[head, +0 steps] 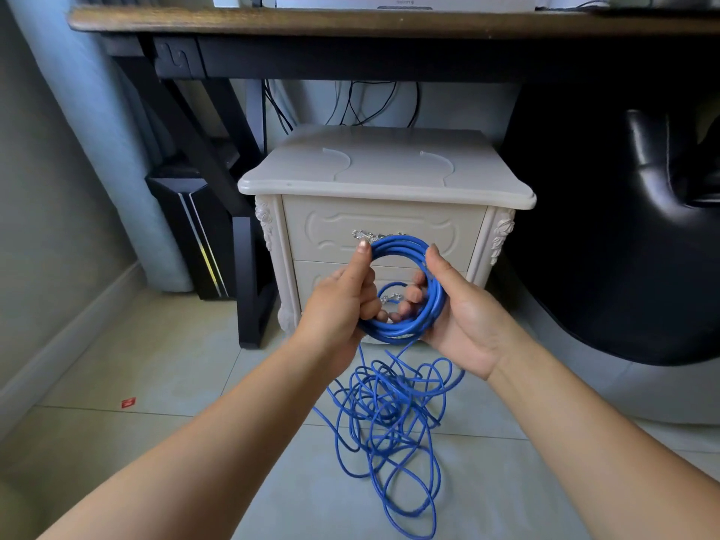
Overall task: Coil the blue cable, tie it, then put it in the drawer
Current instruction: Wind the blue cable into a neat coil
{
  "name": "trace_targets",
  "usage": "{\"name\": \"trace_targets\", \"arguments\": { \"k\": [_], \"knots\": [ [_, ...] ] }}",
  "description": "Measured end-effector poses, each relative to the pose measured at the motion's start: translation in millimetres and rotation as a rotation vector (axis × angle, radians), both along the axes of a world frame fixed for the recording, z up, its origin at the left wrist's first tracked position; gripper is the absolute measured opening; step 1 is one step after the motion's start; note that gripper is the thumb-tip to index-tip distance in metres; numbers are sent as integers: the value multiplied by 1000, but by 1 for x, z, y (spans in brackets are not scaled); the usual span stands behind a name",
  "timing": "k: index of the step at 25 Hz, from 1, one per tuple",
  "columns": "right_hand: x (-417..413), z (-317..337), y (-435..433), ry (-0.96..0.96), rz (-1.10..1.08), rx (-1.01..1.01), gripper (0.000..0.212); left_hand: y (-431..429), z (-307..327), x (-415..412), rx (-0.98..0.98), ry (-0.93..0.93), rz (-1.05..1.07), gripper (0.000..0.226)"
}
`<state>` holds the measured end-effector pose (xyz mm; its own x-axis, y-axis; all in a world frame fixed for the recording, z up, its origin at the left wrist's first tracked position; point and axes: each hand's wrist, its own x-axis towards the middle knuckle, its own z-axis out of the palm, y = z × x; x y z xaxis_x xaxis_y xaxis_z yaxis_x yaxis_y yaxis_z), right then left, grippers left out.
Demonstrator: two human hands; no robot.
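No readable text or labels — none.

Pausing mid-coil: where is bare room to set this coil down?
The cream carved nightstand top is bare. Pale floor tiles between the black desk leg and the loose blue cable are open, bar a small red scrap. Straight below, the tangle crowds the floor.

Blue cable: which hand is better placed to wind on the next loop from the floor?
Probably the right hand. The left hand grips the coil in a fist and anchors it; the right holds its side more loosely, and the loose cable hangs from the coil's bottom by its palm.
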<state>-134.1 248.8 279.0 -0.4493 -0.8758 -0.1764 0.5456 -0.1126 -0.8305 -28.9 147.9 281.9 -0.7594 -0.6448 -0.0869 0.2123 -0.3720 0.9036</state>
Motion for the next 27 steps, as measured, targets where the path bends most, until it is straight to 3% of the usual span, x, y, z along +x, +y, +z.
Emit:
{"name": "trace_targets", "arguments": {
  "k": [4, 8, 11, 14, 16, 18, 22, 25, 27],
  "knots": [
    [8, 0, -3, -24, -49, -34, 35, 6, -5, 1, 1, -14, 9, 44],
    [11, 3, -6, 80, -177, 105, 48, 6, -2, 6, 35, -45, -108, 41],
    [10, 10, -3, 297, -201, 276, 54, 4, 8, 10, -57, -131, -194, 34],
    [9, 17, -5, 682, -158, 429, 56, 2, 11, 11, -251, -208, -275, 35],
    [7, 18, -8, 838, -101, 490, 57, 4, 9, 8, -365, -233, -313, 36],
    [4, 16, -8, 733, -67, 483, 58, 6, 6, 6, -409, -243, -287, 36],
    [-4, 13, -1, 358, 7, 268, 55, 7, 11, 4, -356, -207, -163, 39],
    [-10, 10, 5, 343, 100, 190, 51, 5, 17, 5, -275, -152, -33, 40],
    [-8, 9, 8, 426, 115, 193, 34, 4, 16, 4, -203, -112, 56, 39]
  ]
}}
